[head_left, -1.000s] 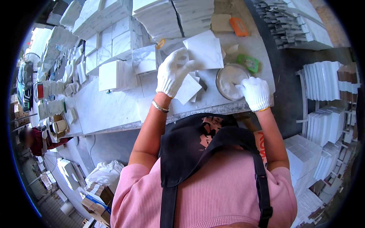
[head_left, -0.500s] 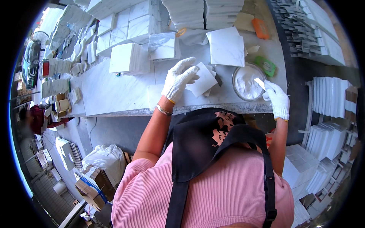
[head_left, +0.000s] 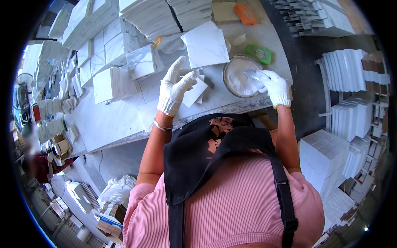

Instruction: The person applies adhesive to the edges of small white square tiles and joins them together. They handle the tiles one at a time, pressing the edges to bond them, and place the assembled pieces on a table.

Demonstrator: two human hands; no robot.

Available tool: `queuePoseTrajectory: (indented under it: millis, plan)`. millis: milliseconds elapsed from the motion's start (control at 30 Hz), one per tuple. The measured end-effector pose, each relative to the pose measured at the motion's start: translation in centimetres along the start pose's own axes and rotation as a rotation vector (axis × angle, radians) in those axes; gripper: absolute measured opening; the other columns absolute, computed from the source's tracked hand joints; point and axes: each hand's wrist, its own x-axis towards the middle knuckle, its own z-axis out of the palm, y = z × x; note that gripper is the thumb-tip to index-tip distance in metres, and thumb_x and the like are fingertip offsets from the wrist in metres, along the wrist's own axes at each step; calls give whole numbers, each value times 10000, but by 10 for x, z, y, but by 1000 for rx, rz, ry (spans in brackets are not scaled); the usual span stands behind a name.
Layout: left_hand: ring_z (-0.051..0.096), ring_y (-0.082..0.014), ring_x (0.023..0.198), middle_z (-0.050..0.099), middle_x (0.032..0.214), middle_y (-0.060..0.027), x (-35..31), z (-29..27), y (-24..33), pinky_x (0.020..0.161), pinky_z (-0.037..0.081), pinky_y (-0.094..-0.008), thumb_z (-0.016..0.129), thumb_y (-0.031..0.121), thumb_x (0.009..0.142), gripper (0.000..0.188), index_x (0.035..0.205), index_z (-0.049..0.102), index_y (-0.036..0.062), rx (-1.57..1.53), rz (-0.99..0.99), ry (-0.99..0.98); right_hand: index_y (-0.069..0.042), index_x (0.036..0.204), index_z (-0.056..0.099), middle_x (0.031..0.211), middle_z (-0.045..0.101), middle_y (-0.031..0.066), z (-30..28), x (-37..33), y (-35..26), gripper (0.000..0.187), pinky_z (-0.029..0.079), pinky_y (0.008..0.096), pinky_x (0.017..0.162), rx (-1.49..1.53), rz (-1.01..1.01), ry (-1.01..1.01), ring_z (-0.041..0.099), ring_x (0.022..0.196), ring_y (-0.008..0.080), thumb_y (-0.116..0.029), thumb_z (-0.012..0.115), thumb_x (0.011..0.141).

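Note:
My right hand (head_left: 273, 87), in a white knit glove, is closed on a small scraper (head_left: 251, 75), its blade in the white paste (head_left: 240, 81) of a round metal bowl (head_left: 226, 84). My left hand (head_left: 175, 89), gloved alike, hovers over the worktable with thumb and fingers apart, holding nothing. Beside and partly behind it lies a small white tile (head_left: 194, 94), with another piece and a dark edge under it. Larger white tiles (head_left: 206, 45) lie overlapped just beyond. A green box (head_left: 259, 54) sits by the bowl's far side.
A row of white tiles (head_left: 104, 86) and a grey-veined tile (head_left: 142, 62) stand left on the worktable (head_left: 111, 124). Tall tile stacks (head_left: 151, 18) line its back, near an orange object (head_left: 245, 15). More stacks (head_left: 324, 155) rise on the right. A blurred person (head_left: 41, 167) is far left.
The scraper has gone from above the bowl's right edge down into the paste. My left hand stays raised with fingers apart. The whole view has turned and shifted, moving the table leftward.

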Motion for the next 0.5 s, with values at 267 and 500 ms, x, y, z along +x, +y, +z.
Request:
queuePoseTrajectory:
  millis: [267,500]
  plan:
    - [657,-139,857,684,1002,-111,1,8,2,695,525,-252,699,199,843,714,1442,380,-25,-32,37,-5,-52,1108,688,762,709,93,7,3,-5,371,478,254,591,6,-26,-85,688,631,157,-352,640,894]
    - [658,-136,846,678,966,-102,0,8,3,692,528,-254,706,193,850,668,1410,423,-35,-104,5,6,-46,1117,689,765,711,74,3,6,1,367,397,227,469,163,20,-85,677,610,135,-340,654,900]
